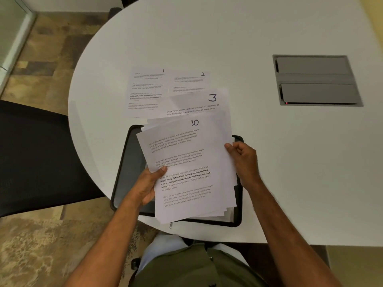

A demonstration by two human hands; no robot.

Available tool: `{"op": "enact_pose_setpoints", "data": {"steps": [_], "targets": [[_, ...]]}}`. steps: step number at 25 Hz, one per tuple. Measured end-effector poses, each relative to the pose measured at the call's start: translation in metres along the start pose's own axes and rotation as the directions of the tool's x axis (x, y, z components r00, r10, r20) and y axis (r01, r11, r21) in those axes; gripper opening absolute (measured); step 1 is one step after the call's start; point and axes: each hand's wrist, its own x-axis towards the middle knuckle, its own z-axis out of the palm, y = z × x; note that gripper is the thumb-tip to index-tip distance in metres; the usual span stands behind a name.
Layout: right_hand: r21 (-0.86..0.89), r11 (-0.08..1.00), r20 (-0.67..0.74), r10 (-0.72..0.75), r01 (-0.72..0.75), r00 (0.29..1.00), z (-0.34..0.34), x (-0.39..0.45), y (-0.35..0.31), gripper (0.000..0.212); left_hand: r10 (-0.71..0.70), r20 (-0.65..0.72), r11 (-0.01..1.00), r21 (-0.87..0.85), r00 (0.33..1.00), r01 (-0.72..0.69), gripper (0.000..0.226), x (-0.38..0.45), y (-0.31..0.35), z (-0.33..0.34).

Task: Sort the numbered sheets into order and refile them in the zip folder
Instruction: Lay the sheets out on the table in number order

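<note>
I'm in an office: white meeting table [269, 27] with a cable hatch [315, 79] at right, black mesh chair [37, 152] at left.

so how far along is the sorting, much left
Early. Sheets 1, 2 and 3 are laid out on the table. The left hand and right hand hold the remaining stack, sheet 10 on top. That stack remains unsorted; the zip folder lies open beneath, nothing visibly refiled.

The left hand [150, 186] and right hand [243, 160] are gripping a fanned stack of sheets [186, 168], sheet 10 topmost, over the open zip folder [124, 162]. Beyond the grip, sheets 1 [145, 92], 2 [190, 81] and 3 [196, 104] are lying overlapped on the white table [269, 162].
</note>
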Motion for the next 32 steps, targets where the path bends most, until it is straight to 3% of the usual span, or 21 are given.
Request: {"op": "enact_pose_setpoints", "data": {"steps": [7,14,21,32], "targets": [[0.138,0.99,-0.035,-0.02,0.024,0.999,-0.054,-0.004,0.002,0.023,-0.006,0.007,1.0,0.008,1.0,0.006,0.032,-0.006,-0.032,0.046],[0.2,0.979,-0.15,-0.01,0.04,0.989,-0.061,0.011,-0.004,0.01,-0.02,-0.041,1.0,0.007,0.999,0.02,0.033,0.008,-0.028,0.048],[0.139,0.989,-0.256,-0.011,0.048,0.967,-0.045,0.049,-0.012,0.011,-0.041,-0.066,0.999,0.009,0.997,0.041,0.031,0.035,0.007,0.023],[-0.096,0.991,-0.457,0.035,-0.088,0.889,-0.028,0.184,0.005,0.038,-0.109,-0.088,0.994,-0.032,0.99,0.107,0.042,0.097,0.035,-0.019]]}}
